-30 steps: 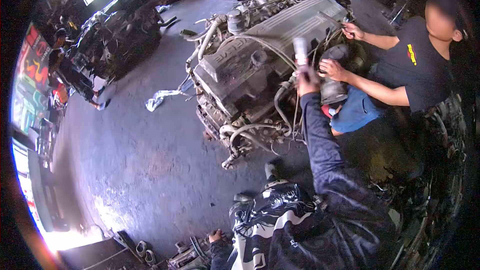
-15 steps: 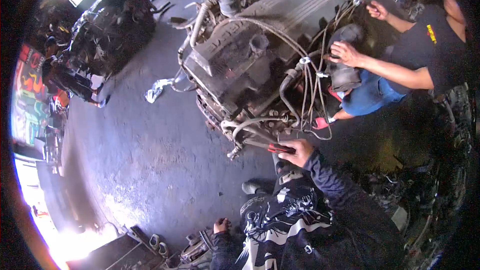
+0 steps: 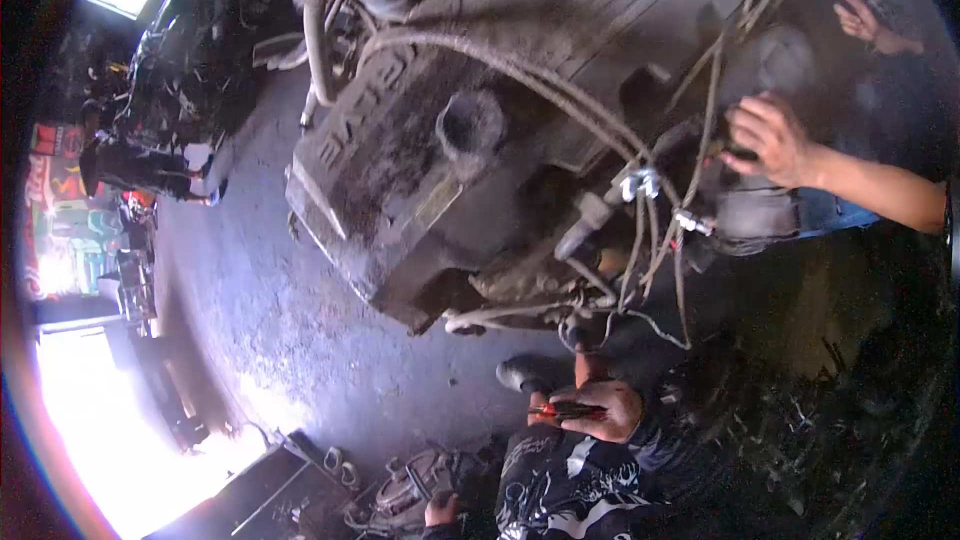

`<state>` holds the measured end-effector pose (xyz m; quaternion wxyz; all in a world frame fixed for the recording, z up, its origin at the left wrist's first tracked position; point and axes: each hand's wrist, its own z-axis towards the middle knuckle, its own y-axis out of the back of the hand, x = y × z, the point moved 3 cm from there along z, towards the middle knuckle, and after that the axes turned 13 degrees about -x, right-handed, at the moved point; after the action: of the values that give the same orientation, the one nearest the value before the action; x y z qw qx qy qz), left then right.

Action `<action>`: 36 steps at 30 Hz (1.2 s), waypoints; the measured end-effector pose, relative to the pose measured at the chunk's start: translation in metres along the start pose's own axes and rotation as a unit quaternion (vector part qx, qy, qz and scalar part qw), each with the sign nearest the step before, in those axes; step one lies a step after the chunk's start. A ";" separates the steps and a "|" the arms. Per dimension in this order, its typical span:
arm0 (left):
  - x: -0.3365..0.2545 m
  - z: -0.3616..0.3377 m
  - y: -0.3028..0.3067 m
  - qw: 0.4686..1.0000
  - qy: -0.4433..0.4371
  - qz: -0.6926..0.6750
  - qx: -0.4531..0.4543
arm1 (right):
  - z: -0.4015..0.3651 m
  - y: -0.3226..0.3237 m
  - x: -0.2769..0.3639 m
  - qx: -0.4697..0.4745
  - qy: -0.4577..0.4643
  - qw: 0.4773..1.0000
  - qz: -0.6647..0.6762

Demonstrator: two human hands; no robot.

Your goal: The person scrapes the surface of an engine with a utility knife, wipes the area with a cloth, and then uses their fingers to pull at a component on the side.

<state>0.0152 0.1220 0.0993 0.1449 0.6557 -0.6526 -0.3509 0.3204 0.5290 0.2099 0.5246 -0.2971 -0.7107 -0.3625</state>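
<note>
Red tool (image 3: pixel 572 410) withdrawn (in right hand (image 3: pixel 622 414))

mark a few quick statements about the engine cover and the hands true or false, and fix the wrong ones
1. Hose-like lines cross over the engine cover. True.
2. The right hand holds a red-and-black item. True.
3. The left hand rests on the engine cover. False: it is near the bottom edge of the picture, apart from the cover.
4. The engine cover has no lettering. False: raised lettering shows on it.
5. Another person's bare forearm reaches in from the right side of the picture. True.
</note>
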 end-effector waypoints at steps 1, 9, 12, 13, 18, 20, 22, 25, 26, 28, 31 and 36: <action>-0.004 0.003 0.003 0.999 -0.023 0.023 -0.007 | -0.002 0.001 0.001 -0.003 -0.016 1.000 0.007; 0.022 0.042 0.002 0.990 -0.119 -0.022 -0.075 | -0.001 0.021 0.061 -0.118 0.063 0.988 -0.075; -0.013 0.032 0.006 0.985 -0.122 -0.116 -0.042 | -0.016 0.013 0.084 -0.173 0.087 0.976 -0.097; -0.016 0.029 0.006 0.982 -0.103 -0.156 -0.016 | -0.020 0.009 0.097 -0.178 0.074 0.977 -0.091; 0.050 0.059 -0.018 0.969 -0.053 -0.238 0.030 | -0.056 -0.051 0.117 -0.189 0.114 0.962 -0.161; 0.079 0.063 -0.023 0.966 -0.051 -0.249 0.042 | -0.070 -0.086 0.133 -0.153 0.083 0.975 -0.136; 0.129 0.090 -0.041 0.965 -0.067 -0.250 0.028 | -0.081 -0.118 0.117 -0.105 0.056 0.989 -0.083; 0.169 0.102 -0.047 0.982 -0.094 -0.156 -0.048 | -0.092 -0.156 0.141 -0.074 0.132 0.971 -0.186; 0.176 0.101 -0.046 0.981 -0.089 -0.165 -0.049 | -0.094 -0.166 0.137 -0.068 0.111 0.973 -0.191; 0.184 0.095 -0.045 0.959 -0.005 -0.284 0.000 | -0.099 -0.180 0.144 -0.049 0.116 0.974 -0.188; 0.128 0.052 0.006 0.986 -0.047 -0.157 -0.042 | -0.096 -0.193 0.141 -0.030 0.112 0.972 -0.204; 0.176 0.127 -0.045 0.962 0.045 -0.268 0.027 | -0.071 -0.207 0.133 0.037 0.062 0.969 -0.237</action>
<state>-0.0511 -0.0078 -0.0681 0.0572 0.8252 -0.4551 -0.3295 0.1557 0.3595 0.3090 0.4777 -0.0775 -0.7397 -0.4676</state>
